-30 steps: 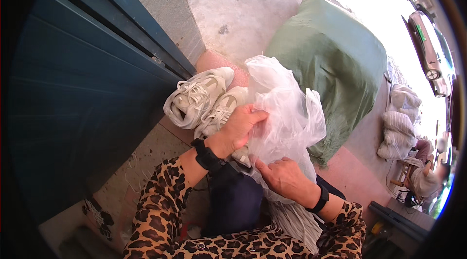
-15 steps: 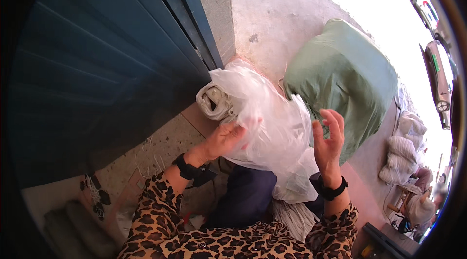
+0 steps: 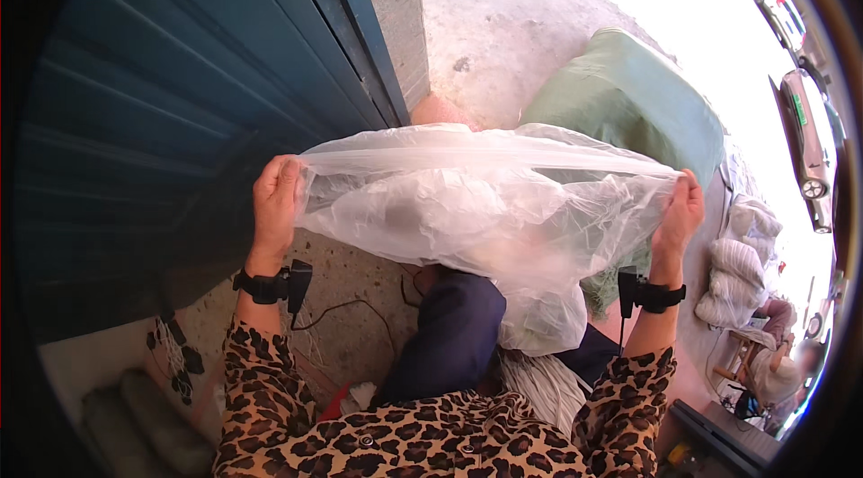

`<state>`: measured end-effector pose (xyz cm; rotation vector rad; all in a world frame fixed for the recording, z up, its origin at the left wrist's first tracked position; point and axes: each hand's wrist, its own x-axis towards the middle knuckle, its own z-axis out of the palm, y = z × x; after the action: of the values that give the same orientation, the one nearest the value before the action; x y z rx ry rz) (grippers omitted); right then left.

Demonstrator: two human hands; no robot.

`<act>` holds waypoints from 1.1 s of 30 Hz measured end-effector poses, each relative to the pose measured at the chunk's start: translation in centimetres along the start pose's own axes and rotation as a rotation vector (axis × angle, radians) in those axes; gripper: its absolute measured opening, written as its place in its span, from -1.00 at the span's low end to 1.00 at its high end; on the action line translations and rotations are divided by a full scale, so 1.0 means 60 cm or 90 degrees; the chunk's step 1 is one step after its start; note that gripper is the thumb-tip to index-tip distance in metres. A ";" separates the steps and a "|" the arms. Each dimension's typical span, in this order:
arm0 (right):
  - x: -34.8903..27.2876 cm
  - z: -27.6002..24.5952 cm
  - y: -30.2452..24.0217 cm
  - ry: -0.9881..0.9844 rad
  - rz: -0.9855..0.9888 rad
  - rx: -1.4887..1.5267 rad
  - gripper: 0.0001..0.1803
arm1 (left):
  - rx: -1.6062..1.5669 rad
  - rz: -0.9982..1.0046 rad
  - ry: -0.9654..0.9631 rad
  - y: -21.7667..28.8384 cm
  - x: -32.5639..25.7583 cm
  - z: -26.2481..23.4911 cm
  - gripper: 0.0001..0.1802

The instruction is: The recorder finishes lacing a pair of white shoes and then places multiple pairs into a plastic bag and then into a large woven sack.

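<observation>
Beside a blue door (image 3: 207, 119), we are holding a translucent plastic bag (image 3: 476, 208) wide, our left hand (image 3: 275, 201) and right hand (image 3: 678, 219) gripping its opposite ends.

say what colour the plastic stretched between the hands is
The plastic is translucent white, seen best in the head view.

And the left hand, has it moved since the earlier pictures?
Yes, the left hand has moved leftward; it now shows against the dark blue panel.
</observation>
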<state>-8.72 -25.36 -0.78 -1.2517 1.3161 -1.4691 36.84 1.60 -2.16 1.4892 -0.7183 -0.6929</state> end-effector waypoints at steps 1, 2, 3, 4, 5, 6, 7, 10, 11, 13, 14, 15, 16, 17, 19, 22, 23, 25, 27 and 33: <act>-0.005 0.007 -0.028 -0.004 0.003 0.002 -0.78 | 0.207 0.183 0.040 0.010 0.003 -0.001 -0.81; -0.014 0.016 -0.053 0.078 -0.146 -0.014 -0.77 | 0.415 0.364 0.077 0.017 0.003 -0.002 -0.83; -0.027 0.023 -0.071 0.163 -0.297 -0.031 -0.76 | 0.416 0.363 0.078 0.010 0.000 -0.006 -0.83; -0.048 0.030 -0.075 0.163 -0.298 -0.031 -0.76 | 0.484 0.441 0.141 -0.009 0.001 -0.014 -0.84; -0.080 0.031 -0.078 0.143 -0.351 -0.041 -0.75 | 0.552 0.518 0.204 -0.029 0.002 -0.020 -0.83; -0.110 0.029 -0.076 0.121 -0.400 -0.047 -0.72 | 0.557 0.518 0.205 -0.041 0.000 -0.026 -0.83; -0.136 0.015 -0.070 0.017 -0.369 -0.054 -0.71 | 0.645 0.499 0.185 -0.052 -0.007 -0.030 -0.82; -0.197 -0.015 -0.040 -0.329 -0.279 -0.383 -0.71 | 0.719 0.346 0.118 -0.141 -0.053 -0.067 -0.75; -0.213 -0.034 -0.007 -0.397 -0.237 -0.409 -0.76 | 0.730 0.213 0.026 -0.180 -0.070 -0.064 -0.69; -0.228 -0.049 0.034 -0.464 -0.188 -0.438 -0.81 | 0.732 0.077 -0.071 -0.202 -0.086 -0.049 -0.63; -0.235 -0.048 0.042 -0.450 -0.093 -0.315 -0.83 | 0.724 0.038 -0.026 -0.205 -0.093 -0.041 -0.57; -0.242 -0.040 0.044 -0.434 -0.001 -0.189 -0.86 | 0.717 -0.002 0.023 -0.205 -0.100 -0.033 -0.51; -0.244 -0.025 0.030 -0.437 0.003 -0.189 -0.86 | 0.719 -0.007 0.023 -0.183 -0.095 -0.017 -0.51; -0.238 -0.009 0.010 -0.408 0.139 -0.057 -0.86 | 0.649 0.047 0.024 -0.158 -0.082 -0.001 -0.48; -0.231 0.033 -0.041 -0.412 0.218 -0.008 -0.75 | 0.527 0.146 -0.006 -0.099 -0.061 0.052 -0.45; -0.226 0.052 -0.068 -0.501 0.138 -0.003 -0.70 | 0.514 0.273 -0.066 -0.027 -0.059 0.129 -0.49; -0.221 0.058 -0.082 -0.503 0.150 -0.002 -0.65 | 0.550 0.352 -0.095 -0.016 -0.060 0.140 -0.52; -0.209 0.072 -0.093 -0.442 0.163 0.014 -0.65 | 0.463 0.257 -0.104 -0.025 -0.081 0.153 -0.54; -0.199 0.069 -0.102 -0.411 0.199 0.020 -0.65 | 0.235 -0.024 -0.191 -0.045 -0.085 0.159 -0.52; -0.265 0.110 -0.183 -1.011 -0.188 -0.229 -0.67 | -0.557 -0.559 -0.263 -0.038 0.007 0.222 -0.52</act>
<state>1.65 -9.76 7.28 -2.1331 0.2487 -0.0294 26.74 -6.97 -4.95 0.7744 0.0446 -1.7482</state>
